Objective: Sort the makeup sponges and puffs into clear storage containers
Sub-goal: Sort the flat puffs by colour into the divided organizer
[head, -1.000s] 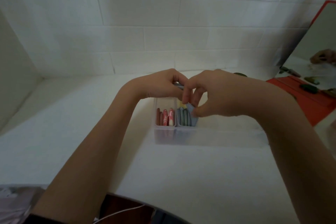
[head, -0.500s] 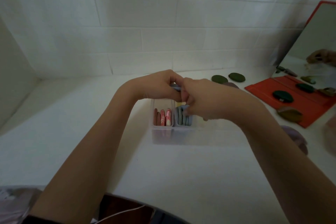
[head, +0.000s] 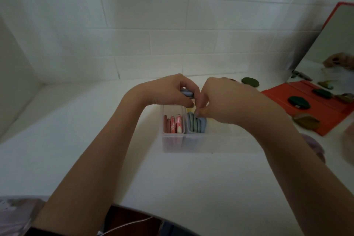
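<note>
A clear divided container (head: 191, 143) stands on the white counter. Its left compartment holds several red and pink puffs (head: 173, 123) on edge. The compartment beside it holds several blue and grey-green puffs (head: 196, 124). My left hand (head: 168, 90) hovers over the container's far side, closed around a small stack of blue puffs (head: 186, 93). My right hand (head: 220, 101) reaches in from the right, its fingertips pinching the top of a blue puff in the second compartment. The container's right part is hidden by my right hand.
An orange tray (head: 329, 113) at the right carries dark green puffs (head: 298, 100) and a brown one (head: 306, 122). A green puff (head: 250, 82) lies near the tiled wall. A mirror (head: 335, 44) leans at the far right. A purple puff (head: 314, 145) sits by my right forearm.
My right hand has lowered from beside the left hand into the blue compartment. The view has shifted, showing more of the orange tray. My left hand stays put.
</note>
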Motion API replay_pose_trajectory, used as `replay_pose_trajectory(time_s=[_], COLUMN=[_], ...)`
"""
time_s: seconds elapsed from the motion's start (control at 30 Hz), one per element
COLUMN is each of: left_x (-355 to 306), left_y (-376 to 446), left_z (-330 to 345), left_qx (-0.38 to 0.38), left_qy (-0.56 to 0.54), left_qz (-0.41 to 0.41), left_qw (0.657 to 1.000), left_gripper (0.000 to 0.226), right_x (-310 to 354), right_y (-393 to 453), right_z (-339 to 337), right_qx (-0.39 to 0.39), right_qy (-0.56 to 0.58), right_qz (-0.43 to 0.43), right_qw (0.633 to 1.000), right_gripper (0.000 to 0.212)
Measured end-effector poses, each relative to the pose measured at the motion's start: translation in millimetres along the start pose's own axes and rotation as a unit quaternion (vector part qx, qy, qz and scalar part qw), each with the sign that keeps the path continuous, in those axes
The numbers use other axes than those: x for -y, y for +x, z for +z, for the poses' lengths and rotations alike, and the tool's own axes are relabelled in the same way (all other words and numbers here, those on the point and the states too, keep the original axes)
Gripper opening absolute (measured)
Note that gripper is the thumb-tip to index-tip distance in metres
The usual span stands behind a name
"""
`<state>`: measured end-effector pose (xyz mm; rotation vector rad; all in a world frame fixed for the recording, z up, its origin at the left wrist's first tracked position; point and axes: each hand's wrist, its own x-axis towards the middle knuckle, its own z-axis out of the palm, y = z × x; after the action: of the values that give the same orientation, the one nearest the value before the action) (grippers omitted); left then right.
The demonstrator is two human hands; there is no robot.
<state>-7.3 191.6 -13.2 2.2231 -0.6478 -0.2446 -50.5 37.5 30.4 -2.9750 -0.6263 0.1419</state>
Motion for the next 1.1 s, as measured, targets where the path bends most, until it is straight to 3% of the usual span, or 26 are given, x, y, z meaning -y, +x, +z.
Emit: replay_pose_trajectory(time_s=[0.13, 0.2, 0.4, 0.53, 0.7, 0.87, 1.03, 1.1], left_x=[-1.5, -0.8, 0.6, 0.6, 3.2, 0.9, 3.7, 3.3], left_y=[0.0, 0.2, 1.7, 0.6, 2.0, 1.6, 2.7, 2.4], left_z=[1.3, 1.4, -0.3, 0.1, 0.9, 0.8, 1.5, 1.2], left_qx=[0.003, 0.004, 0.004, 0.011, -0.008, 0.006, 0.0, 0.002], left_qy=[-0.011, -0.014, -0.006, -0.014, -0.007, 0.001, 0.002, -0.006], left_qz=[0.009, 0.003, 0.002, 0.002, -0.008, 0.01, 0.009, 0.003], left_qw=[1.0, 1.0, 1.0, 1.0, 1.0, 1.0, 1.0, 1.0], left_gripper=[0.021, 0.02, 0.017, 0.015, 0.018, 0.017, 0.021, 0.02], right_x=[-4.7, -7.8, -17.1, -9.1, 1.0, -0.6, 4.1, -1.0], right_y=[6.5, 6.4, -2.0, -7.2, -7.8, -12.0, -11.8, -8.9], right_z=[-0.9, -4.7, -18.0, -16.0, -9.2, -15.5, -7.6, -11.4], right_qx=[0.084, 0.114, 0.05, 0.108, 0.097, 0.179, 0.175, 0.124], right_qy=[0.065, 0.06, 0.091, 0.068, 0.026, 0.031, 0.009, 0.024], right_qz=[-0.05, -0.058, -0.031, -0.025, -0.023, -0.011, -0.031, -0.032], right_qw=[0.993, 0.99, 0.994, 0.992, 0.995, 0.983, 0.984, 0.992], right_gripper=[0.018, 0.025, 0.027, 0.024, 0.027, 0.029, 0.026, 0.022])
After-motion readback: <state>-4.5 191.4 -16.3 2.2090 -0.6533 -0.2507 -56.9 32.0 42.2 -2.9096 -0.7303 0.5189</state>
